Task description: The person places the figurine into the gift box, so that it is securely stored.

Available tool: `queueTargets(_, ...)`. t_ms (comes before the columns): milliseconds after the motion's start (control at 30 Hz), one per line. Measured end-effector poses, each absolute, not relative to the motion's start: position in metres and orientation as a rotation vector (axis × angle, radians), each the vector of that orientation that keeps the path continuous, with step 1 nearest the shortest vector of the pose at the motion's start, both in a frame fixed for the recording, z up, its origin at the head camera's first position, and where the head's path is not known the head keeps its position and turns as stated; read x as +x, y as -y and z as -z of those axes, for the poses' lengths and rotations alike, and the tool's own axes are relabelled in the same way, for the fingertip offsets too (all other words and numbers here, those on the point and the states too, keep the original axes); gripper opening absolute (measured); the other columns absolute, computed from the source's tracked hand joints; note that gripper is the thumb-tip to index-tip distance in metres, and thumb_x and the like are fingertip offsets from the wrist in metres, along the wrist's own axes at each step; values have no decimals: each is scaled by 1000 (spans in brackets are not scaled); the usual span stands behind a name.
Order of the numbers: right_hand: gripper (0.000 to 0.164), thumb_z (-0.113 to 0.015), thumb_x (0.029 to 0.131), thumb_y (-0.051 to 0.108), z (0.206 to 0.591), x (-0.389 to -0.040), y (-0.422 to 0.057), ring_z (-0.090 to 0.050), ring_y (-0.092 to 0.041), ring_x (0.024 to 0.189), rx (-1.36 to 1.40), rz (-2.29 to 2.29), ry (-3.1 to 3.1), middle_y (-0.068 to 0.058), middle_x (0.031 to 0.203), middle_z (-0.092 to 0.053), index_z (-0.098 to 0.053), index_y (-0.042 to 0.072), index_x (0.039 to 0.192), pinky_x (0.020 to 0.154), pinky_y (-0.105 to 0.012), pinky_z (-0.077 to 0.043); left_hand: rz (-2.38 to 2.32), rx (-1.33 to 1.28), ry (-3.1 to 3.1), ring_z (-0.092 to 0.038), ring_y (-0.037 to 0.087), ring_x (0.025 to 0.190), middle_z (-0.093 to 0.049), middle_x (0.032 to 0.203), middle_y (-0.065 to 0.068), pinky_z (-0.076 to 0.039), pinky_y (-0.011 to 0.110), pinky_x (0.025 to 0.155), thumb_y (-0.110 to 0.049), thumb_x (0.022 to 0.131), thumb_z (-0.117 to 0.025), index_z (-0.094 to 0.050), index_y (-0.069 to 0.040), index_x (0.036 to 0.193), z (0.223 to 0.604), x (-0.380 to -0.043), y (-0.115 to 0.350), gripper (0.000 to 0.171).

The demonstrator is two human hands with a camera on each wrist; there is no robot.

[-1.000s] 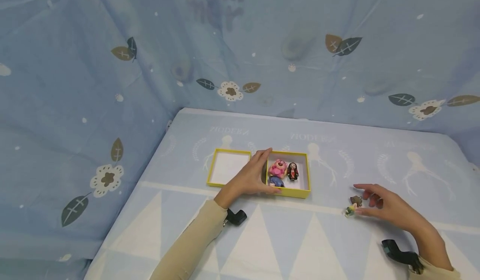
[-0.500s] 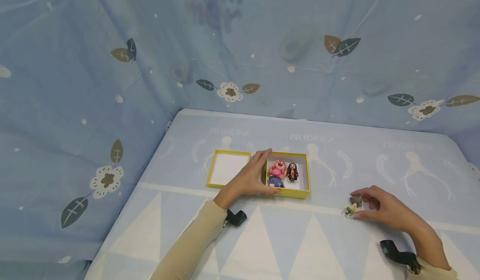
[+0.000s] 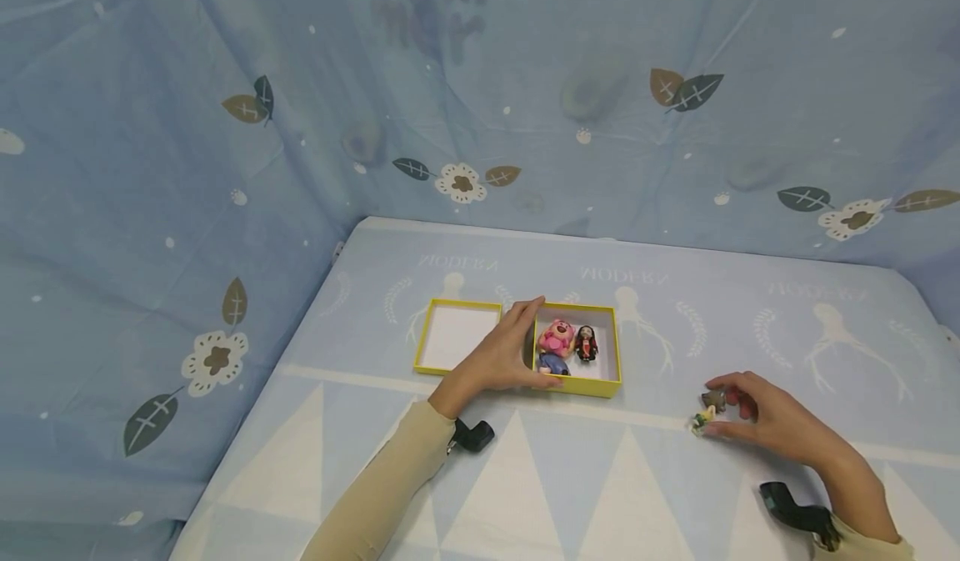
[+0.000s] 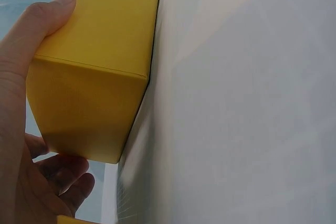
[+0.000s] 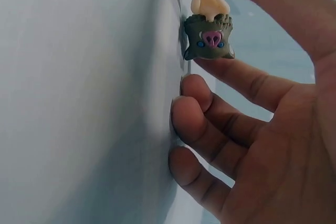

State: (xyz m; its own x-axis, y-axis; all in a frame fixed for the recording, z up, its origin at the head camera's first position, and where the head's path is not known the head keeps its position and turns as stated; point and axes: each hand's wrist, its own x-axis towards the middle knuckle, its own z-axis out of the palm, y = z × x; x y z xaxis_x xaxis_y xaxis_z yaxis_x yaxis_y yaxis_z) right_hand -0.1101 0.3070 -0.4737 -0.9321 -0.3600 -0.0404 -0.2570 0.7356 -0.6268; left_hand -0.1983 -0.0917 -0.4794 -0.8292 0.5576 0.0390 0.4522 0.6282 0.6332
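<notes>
Between the right hand's (image 3: pixel 776 415) thumb and forefinger, a figurine (image 5: pixel 210 11), seemingly pinched; left hand (image 3: pixel 497 356) grips box (image 4: pixel 92 98).

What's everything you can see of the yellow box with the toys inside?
The yellow box is rectangular, yellow outside and pale inside, and looks like smooth cardboard. It sits, open side up, on the patterned cloth, beside the shallow yellow-rimmed tray. A pink bear, a dark-haired doll and something blue lie inside. The left hand grips its left end.
</notes>
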Motion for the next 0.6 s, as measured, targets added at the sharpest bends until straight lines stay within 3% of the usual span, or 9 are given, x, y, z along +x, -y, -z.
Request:
queueTargets(267,48,-81,81,28,470,-112,-303,-39,-4,69,-450,924,-2746,-3,89,-49,-59,0,113,59,-22,-34,-982,839,-2683,-38,22,139,-30,152,4,-40,43,111,-58,64,-85,-10,-17,159,479,-199,91,128)
queueTargets(467,58,-76,84,42,465,-117,-296,-40,-6,70,-316,803,-2703,-3,89,-50,-57,-2,118,58,-24,-35,-979,829,-2686,-37,22,140,-29,153,3,-40,44,111,-59,63,-85,-10,-18,159,480,-199,92,128)
queueTargets(600,57,-74,86,42,463,-118,-294,-40,-8,69,-298,775,-2690,-4,87,-50,-57,-3,116,57,-25,-34,-983,828,-2682,-37,22,140,-29,154,3,-40,45,111,-59,64,-85,-9,-18,159,480,-198,92,128)
